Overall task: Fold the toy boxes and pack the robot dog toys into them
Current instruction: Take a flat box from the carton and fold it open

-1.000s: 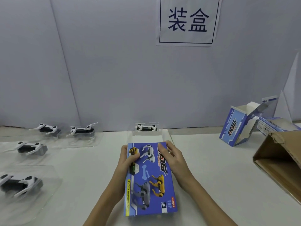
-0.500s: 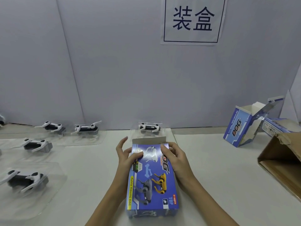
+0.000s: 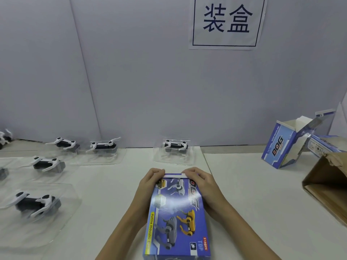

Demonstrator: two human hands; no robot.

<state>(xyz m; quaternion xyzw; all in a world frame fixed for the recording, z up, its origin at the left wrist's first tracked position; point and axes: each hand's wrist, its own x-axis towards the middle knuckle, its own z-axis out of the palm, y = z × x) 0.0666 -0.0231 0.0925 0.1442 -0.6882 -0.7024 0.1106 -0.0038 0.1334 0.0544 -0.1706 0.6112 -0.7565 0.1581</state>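
From the head camera, a blue toy box (image 3: 175, 214) is lying flat on the white table (image 3: 244, 194) directly in front of the person, its far end pointing toward the grey wall. The left hand (image 3: 148, 186) is gripping the box's far left corner, fingers curled over the end flap, while the right hand (image 3: 201, 182) is curling over the far right corner in the same way. Robot dog toys (image 3: 175, 145) in clear plastic trays are sitting along the back and left of the table. An open blue box (image 3: 279, 147) is standing at the right beside a brown carton (image 3: 326, 184).
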